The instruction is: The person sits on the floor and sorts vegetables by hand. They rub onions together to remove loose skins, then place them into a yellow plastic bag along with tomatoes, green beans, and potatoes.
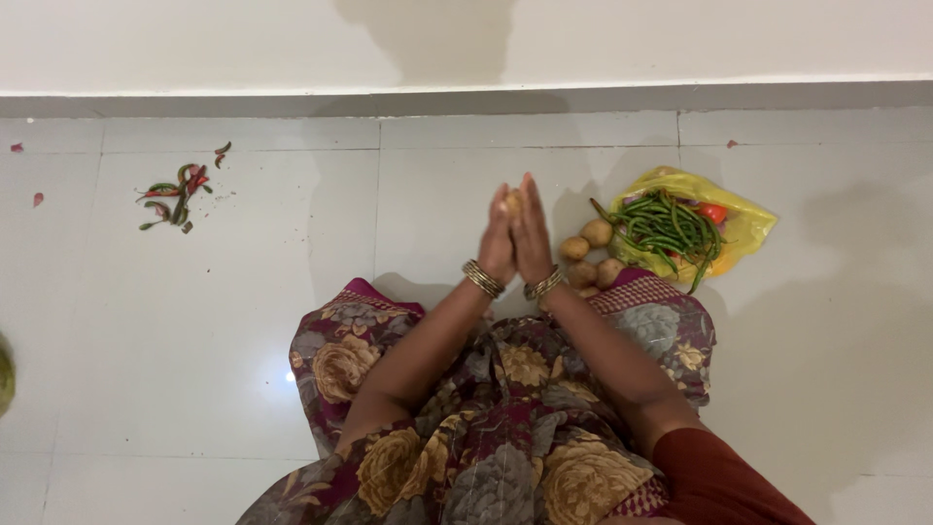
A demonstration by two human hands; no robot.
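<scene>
The left hand (pixel 498 243) and right hand (pixel 532 236) are pressed flat together, palms facing, fingers pointing to twelve o'clock, sandwiching a small potato (pixel 511 201) that peeks out near the fingertips. It looks firm, light and smooth-skinned, probably best cupped around its middle so it doesn't slip. At three o'clock, more potatoes (pixel 589 253) sit on the white tiled floor (pixel 194 340) beside a yellow plastic bag (pixel 746 226) of green chillies (pixel 669 226); vegetable trimmings (pixel 178 194) lie at ten o'clock.
</scene>
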